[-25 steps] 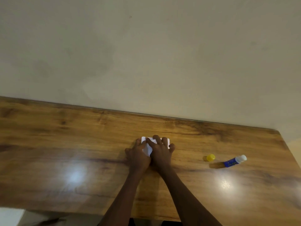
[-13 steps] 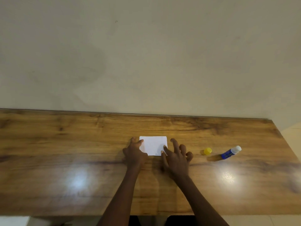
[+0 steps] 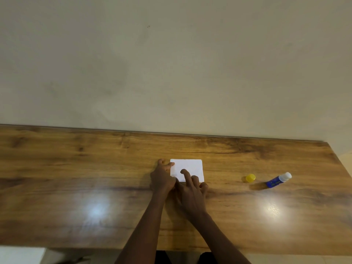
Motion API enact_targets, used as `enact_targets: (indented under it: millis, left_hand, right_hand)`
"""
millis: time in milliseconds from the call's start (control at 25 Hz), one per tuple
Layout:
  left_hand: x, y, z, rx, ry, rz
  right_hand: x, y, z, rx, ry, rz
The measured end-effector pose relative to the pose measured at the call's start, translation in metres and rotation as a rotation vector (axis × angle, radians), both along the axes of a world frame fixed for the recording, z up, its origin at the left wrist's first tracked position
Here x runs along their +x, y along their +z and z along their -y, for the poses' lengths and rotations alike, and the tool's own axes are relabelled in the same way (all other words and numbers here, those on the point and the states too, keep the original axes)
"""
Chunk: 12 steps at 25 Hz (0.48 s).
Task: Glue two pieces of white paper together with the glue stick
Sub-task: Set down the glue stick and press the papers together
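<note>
A small white paper (image 3: pixel 191 167) lies flat on the wooden table (image 3: pixel 76 168), near its middle. Whether it is one sheet or two stacked sheets cannot be told. My left hand (image 3: pixel 162 177) rests at the paper's left edge, its thumb touching the top left corner. My right hand (image 3: pixel 191 189) sits at the paper's near edge, with the index finger pressing on the sheet and the other fingers bent beside it. To the right lies the blue glue stick (image 3: pixel 278 180), uncapped, white tip pointing right. Its yellow cap (image 3: pixel 250 178) sits just left of it.
A plain beige wall rises behind the table's far edge. The table's right end slants away past the glue stick. Two bright light reflections show on the wood, left and right of my arms.
My right hand has slid left along the paper's near edge, and its index finger now presses the middle of the sheet. Earlier both hands covered the paper. My left hand stays at the left edge.
</note>
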<state>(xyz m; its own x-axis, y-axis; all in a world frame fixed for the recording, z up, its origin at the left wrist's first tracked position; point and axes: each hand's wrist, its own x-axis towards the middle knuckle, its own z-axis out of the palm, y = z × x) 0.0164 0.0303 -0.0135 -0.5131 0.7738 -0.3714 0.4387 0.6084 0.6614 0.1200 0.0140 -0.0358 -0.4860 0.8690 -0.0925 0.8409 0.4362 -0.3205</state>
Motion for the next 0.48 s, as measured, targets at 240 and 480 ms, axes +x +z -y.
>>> enact_targets:
  millis: [240, 480]
  left_hand:
    - [-0.002, -0.003, 0.001, 0.002, -0.053, -0.01]
    - [-0.001, -0.003, 0.001, -0.029, -0.015, -0.002]
  right_hand:
    - [0.013, 0.0, -0.019, 0.012, 0.034, -0.116]
    - [0.017, 0.006, -0.065, -0.115, -0.089, 0.021]
